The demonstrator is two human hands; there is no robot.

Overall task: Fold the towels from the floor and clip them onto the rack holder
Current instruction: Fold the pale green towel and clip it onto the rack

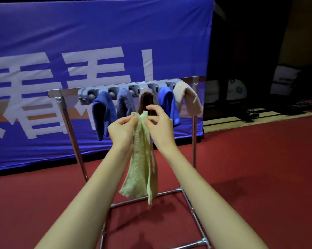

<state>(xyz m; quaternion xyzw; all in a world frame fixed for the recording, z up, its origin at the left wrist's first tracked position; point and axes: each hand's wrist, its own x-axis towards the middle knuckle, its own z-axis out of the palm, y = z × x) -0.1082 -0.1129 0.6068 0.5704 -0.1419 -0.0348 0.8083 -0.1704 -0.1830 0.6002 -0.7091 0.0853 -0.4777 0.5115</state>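
Note:
A light green towel hangs lengthwise in front of me, pinched at its top corners by both hands. My left hand grips the left corner and my right hand grips the right corner, close together. Just behind them stands a metal rack with a grey clip holder along its top bar. Several towels hang from it: a dark blue towel, a grey-blue towel, a brown towel partly hidden by my right hand, a bright blue towel and a beige towel.
A large blue banner with white characters stands behind the rack. The floor is red carpet. The rack's base bars run across the floor below my arms. Dark equipment sits at the far right.

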